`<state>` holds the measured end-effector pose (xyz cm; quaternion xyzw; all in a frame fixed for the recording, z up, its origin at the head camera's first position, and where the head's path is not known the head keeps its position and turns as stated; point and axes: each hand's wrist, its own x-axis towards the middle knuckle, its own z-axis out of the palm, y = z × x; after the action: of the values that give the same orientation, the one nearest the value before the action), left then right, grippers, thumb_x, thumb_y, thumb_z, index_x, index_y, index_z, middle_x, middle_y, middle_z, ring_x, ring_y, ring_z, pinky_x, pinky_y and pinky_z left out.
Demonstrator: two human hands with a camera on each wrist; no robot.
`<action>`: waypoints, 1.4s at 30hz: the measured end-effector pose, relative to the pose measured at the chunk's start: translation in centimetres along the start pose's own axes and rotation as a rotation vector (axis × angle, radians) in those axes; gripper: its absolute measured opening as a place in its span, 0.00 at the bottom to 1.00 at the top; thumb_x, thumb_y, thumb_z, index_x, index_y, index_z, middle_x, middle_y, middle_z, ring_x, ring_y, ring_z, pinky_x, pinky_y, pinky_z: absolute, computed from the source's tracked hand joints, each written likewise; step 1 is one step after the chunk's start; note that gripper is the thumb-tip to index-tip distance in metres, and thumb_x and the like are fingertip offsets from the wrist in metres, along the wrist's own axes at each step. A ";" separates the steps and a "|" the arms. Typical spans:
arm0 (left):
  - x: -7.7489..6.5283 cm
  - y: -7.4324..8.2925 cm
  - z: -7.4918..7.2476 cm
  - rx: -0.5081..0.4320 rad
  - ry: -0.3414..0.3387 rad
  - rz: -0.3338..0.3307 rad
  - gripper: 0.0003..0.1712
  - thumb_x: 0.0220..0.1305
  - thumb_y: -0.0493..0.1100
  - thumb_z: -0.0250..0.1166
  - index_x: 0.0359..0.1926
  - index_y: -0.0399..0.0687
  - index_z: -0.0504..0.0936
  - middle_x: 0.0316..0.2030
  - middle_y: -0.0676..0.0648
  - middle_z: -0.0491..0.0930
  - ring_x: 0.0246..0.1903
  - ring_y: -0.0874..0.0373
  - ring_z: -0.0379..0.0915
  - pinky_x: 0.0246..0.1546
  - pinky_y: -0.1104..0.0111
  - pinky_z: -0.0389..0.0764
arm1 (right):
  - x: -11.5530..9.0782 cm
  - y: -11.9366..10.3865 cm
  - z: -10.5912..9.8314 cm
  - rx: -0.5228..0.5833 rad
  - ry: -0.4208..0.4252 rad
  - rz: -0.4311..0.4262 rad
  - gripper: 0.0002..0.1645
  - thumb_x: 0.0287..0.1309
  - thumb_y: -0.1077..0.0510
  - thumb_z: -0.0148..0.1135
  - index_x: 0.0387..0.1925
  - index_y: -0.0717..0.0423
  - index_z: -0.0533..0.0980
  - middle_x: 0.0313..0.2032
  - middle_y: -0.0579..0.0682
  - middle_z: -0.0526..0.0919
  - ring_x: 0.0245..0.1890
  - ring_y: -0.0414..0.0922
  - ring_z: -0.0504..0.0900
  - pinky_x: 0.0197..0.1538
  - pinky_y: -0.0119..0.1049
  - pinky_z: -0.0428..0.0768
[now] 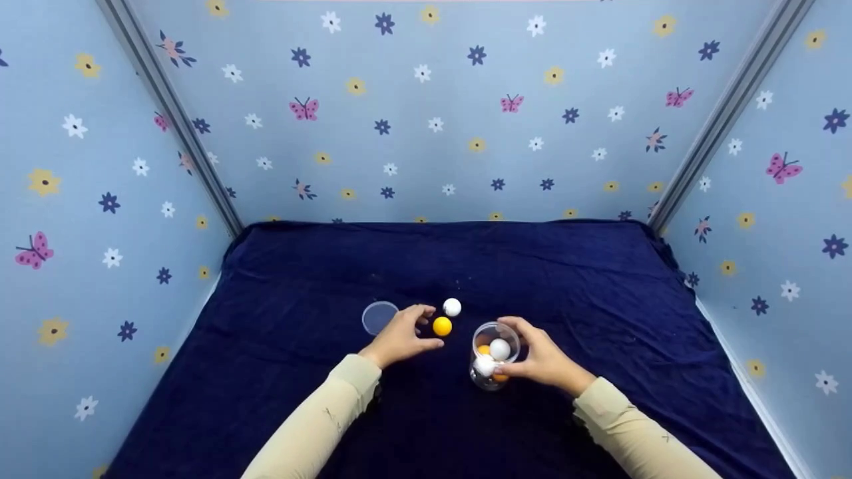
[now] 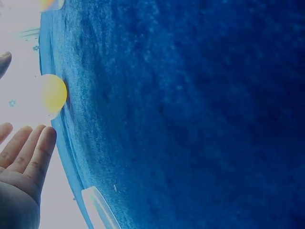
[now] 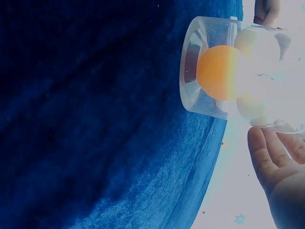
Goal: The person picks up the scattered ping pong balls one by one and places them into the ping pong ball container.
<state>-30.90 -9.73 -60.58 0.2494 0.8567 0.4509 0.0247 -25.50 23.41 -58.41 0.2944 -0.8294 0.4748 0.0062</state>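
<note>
My right hand grips the upper side of a clear plastic jar, thumb and fingers on either side. White and orange table tennis balls fill the jar, which stands upright without a lid. In the right wrist view, an orange ball lies near the jar's bottom. My left hand is spread around the left of a loose orange ball, with thumb and fingers apart. Just behind that ball lies a white ball. The left wrist view shows a gap between the fingers and the orange ball.
A round clear lid lies flat on the cloth, partly behind my left hand. Dark blue cloth covers the table. Flower-patterned walls enclose the back and both sides, with grey metal posts at the corners.
</note>
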 end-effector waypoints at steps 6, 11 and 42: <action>0.3 -0.4 0.2 0.035 0.017 -0.005 0.41 0.58 0.46 0.83 0.66 0.28 0.79 0.59 0.31 0.85 0.56 0.39 0.85 0.59 0.48 0.87 | 0.0 0.0 -0.1 0.013 -0.001 0.012 0.49 0.48 0.57 0.89 0.68 0.68 0.73 0.59 0.65 0.87 0.50 0.58 0.91 0.57 0.40 0.88; 0.6 -0.6 0.7 0.083 0.029 -0.005 0.40 0.58 0.48 0.84 0.64 0.30 0.80 0.58 0.33 0.86 0.53 0.41 0.86 0.59 0.49 0.87 | 0.0 0.0 -0.1 0.013 -0.005 0.010 0.49 0.48 0.57 0.89 0.68 0.68 0.73 0.59 0.66 0.87 0.51 0.58 0.91 0.57 0.40 0.88; 3.2 -1.1 2.5 0.217 0.038 -0.076 0.25 0.54 0.46 0.85 0.50 0.42 0.88 0.41 0.46 0.91 0.39 0.54 0.85 0.46 0.59 0.88 | -0.2 0.1 -0.1 -0.001 0.007 0.015 0.49 0.48 0.57 0.89 0.67 0.68 0.73 0.61 0.67 0.86 0.56 0.60 0.89 0.60 0.46 0.88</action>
<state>-33.45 -6.91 -62.38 0.2093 0.9096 0.3591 -0.0015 -25.42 23.62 -58.50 0.2864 -0.8319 0.4753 0.0055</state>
